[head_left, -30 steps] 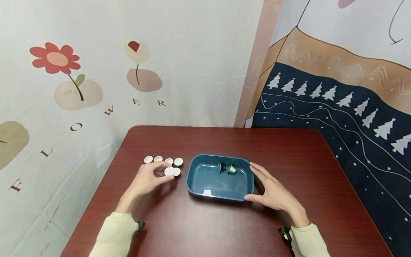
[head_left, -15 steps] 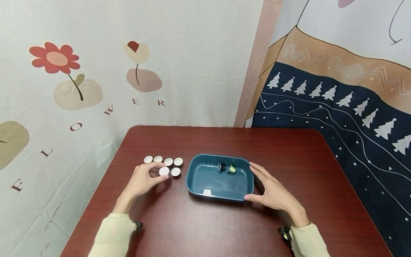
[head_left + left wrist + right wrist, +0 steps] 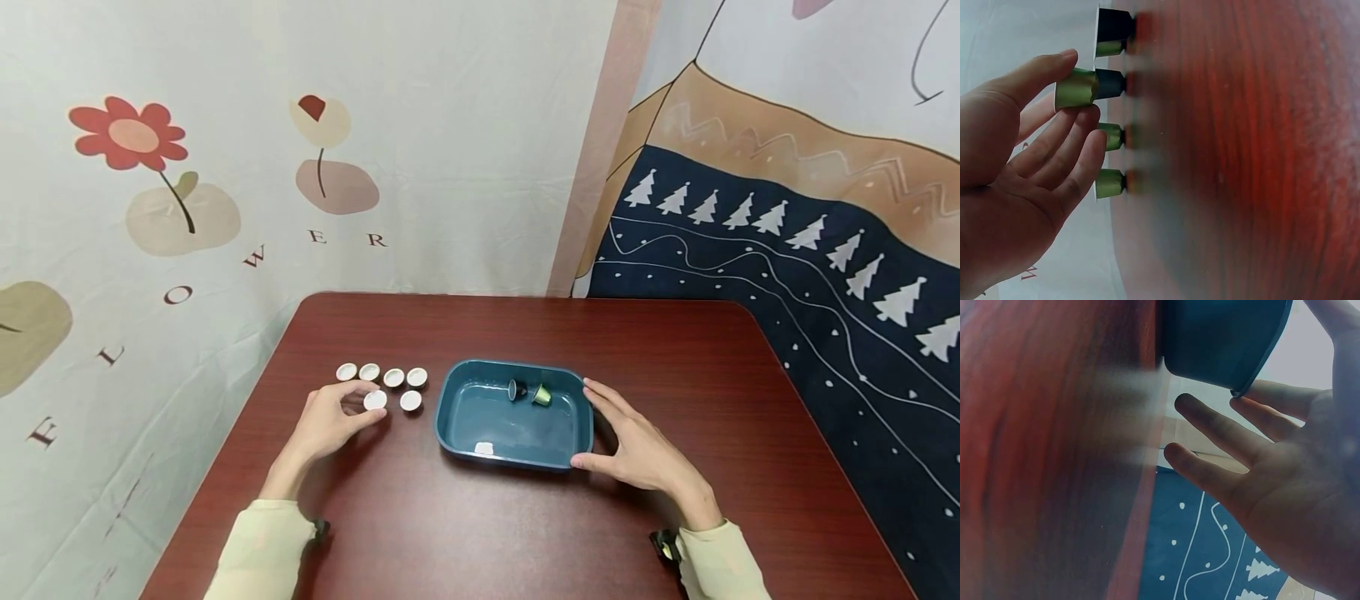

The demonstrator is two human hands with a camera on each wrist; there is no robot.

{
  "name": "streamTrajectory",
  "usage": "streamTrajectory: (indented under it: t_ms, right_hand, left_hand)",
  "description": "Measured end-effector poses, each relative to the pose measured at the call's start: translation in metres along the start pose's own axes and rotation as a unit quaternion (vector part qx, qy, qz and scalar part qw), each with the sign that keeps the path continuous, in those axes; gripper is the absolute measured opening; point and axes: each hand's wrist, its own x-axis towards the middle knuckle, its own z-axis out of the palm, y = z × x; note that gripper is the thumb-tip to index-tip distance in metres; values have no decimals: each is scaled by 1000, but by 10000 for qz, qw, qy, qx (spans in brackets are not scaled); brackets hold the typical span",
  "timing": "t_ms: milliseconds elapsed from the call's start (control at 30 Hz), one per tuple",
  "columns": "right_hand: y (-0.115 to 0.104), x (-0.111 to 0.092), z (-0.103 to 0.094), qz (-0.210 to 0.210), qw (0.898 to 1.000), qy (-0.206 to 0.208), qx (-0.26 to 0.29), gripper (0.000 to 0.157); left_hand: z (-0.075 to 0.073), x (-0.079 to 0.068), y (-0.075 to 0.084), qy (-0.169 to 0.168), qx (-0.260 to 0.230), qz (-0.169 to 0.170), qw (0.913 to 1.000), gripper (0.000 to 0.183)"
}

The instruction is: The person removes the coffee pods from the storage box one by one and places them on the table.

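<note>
In the head view my left hand (image 3: 330, 419) pinches a coffee capsule (image 3: 375, 400) between thumb and fingers, its white lid facing up. The left wrist view shows the held capsule's green side (image 3: 1075, 89), its base raised above the table. To its right stands another capsule (image 3: 410, 402), and several more, such as one capsule (image 3: 393, 378), stand lid up in a row behind. My right hand (image 3: 637, 442) rests with spread, fairly straight fingers and thumb against the right end of a blue tray (image 3: 480, 461). Inside lie a black capsule (image 3: 516, 390) and a green capsule (image 3: 542, 396) on their sides.
Everything stands on a reddish-brown wooden table (image 3: 480, 533) with rounded far corners. Behind it hangs a pale cloth (image 3: 465, 150) with printed flowers and letters. A dark blue cloth (image 3: 697, 250) with white trees hangs at the right.
My left hand has moved left with the held capsule, opening a gap between it and the capsule on its right. My right hand and the tray have stayed in place.
</note>
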Motion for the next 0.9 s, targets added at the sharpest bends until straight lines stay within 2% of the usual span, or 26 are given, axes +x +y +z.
streamTrajectory:
  t_ms: [467, 900]
  right_hand:
    - [-2, 0, -1, 37, 10000, -12, -2, 112]
    - [-1, 0, 0, -3, 10000, 2, -10, 112]
  left_hand:
    - [14, 5, -2, -20, 227, 56, 9997, 33]
    - [18, 10, -7, 50, 367, 42, 9993, 35]
